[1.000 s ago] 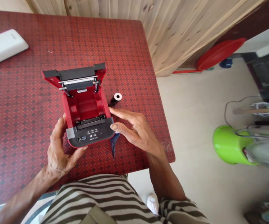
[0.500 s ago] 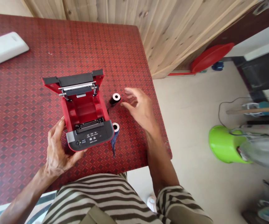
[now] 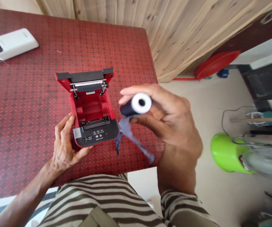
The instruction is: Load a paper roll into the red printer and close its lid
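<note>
A red and black printer (image 3: 100, 128) stands on the table with its lid (image 3: 86, 76) raised, and its red paper bay shows nothing inside. My left hand (image 3: 66, 145) grips the printer's front left corner, thumb along the front edge and fingers at the side. Above the table, just right of the printer, my right hand (image 3: 171, 116) pinches a small dark roll (image 3: 127, 108) with a white core end facing me. A loose blue-grey strip hangs from this roll. Beside the printer's front right corner, another dark blue strip (image 3: 118, 145) lies on the table; its roll is mostly hidden.
The table (image 3: 32, 104) has a red patterned top, with a white power bank (image 3: 15, 43) at the far left. A wooden panel wall (image 3: 173, 31) borders the far side. Off to the right on the floor are a green bucket (image 3: 224, 153) and a red round basin (image 3: 217, 64).
My right hand has closed on a roll from the table and raised it toward me, its strip trailing. My left hand keeps its hold on the printer. The view has shifted slightly.
</note>
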`<state>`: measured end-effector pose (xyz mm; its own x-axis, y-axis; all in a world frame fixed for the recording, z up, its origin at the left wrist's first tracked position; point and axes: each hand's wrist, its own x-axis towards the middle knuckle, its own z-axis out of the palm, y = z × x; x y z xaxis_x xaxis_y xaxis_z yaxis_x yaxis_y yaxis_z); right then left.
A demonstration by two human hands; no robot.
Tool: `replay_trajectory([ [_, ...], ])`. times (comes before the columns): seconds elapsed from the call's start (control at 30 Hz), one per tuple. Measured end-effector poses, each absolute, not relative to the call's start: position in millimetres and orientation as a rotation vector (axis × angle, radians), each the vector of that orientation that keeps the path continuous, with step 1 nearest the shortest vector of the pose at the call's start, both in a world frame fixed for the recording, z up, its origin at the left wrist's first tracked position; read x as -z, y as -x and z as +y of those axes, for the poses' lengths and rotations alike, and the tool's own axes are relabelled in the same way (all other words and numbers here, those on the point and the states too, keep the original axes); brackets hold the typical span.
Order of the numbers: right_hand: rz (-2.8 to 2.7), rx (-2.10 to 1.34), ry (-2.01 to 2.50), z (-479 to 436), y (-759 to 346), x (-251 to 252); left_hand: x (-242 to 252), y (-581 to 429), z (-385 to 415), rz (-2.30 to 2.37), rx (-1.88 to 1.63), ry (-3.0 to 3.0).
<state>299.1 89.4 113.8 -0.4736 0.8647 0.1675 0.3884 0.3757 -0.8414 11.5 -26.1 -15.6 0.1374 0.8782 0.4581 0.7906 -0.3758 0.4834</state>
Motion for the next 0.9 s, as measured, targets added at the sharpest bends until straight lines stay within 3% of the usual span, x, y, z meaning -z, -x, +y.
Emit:
replay_trajectory([
  [0.1,-2.396,-0.793,0.95,86,-270,-126,16,-12,-27,1.686,-1.064,-2.248],
  [0.3,-2.863,-0.372,1.035,94,-207,-92,18,-11,-27,1.636,-1.099,-2.306],
  [0.9,-2.886,-0.419,1.099,116,-194,-70,19,-11,-27,1.64,-1.077,-2.324],
])
